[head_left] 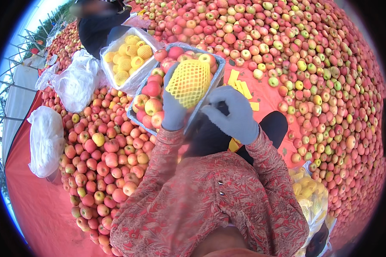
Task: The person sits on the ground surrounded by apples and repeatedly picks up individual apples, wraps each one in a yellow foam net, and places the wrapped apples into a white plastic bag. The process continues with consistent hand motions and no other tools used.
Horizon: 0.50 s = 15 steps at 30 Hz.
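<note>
My left hand [174, 107], in a grey glove, is closed round a yellow foam net sleeve [189, 81]. The sleeve bulges with a rounded shape, and what fills it is mostly covered by the mesh. This hand is above a blue-rimmed crate [221, 70] of red and yellowish apples [153, 106]. Just right of the sleeve, apart from it, is my right hand [236, 113], also gloved in grey. Its fingers are curled toward the thumb in a pinch; whatever lies between the tips, if anything, cannot be made out.
Beyond the crate stands a lined white box [108, 70] of yellow-netted fruit [124, 62]. Flat yellow sleeves [243, 89] lie on red sheeting [268, 92]. Apple heaps [330, 85] spread on both sides. White plastic bags [46, 141] lie left, a bag of sleeves [311, 192] right. Another person [94, 28] is at upper left.
</note>
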{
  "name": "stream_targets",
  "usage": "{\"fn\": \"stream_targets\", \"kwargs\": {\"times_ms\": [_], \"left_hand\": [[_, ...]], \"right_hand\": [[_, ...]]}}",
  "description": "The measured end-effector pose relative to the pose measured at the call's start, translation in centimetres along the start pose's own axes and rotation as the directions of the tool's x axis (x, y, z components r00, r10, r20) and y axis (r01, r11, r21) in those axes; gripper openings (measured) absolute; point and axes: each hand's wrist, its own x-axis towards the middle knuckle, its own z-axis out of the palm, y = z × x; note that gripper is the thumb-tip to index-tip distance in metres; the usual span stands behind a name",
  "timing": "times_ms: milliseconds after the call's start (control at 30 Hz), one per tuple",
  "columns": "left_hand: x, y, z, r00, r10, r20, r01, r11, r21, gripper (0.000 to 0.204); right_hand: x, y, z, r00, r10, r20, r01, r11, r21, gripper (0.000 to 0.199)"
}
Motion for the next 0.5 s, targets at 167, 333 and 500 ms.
{"fn": "stream_targets", "kwargs": {"times_ms": [167, 333, 500], "left_hand": [[-0.5, -1.9, 1.2, 0.837, 0.409, 0.364, -0.548, 0.618, 0.564, 0.062], [-1.3, -0.4, 0.2, 0.9, 0.162, 0.404, -0.429, 0.492, 0.757, 0.084], [-1.8, -0.9, -1.1, 0.956, 0.22, 0.194, -0.287, 0.838, 0.464, 0.107]], "right_hand": [[1.7, 2.8, 1.2, 0.881, 0.474, -0.004, -0.215, 0.407, 0.888, 0.05], [2.5, 2.5, 3.0, 0.887, 0.45, -0.105, -0.172, 0.532, 0.829, 0.064], [2.5, 2.8, 6.0, 0.883, 0.468, -0.042, -0.329, 0.679, 0.656, 0.072]]}}
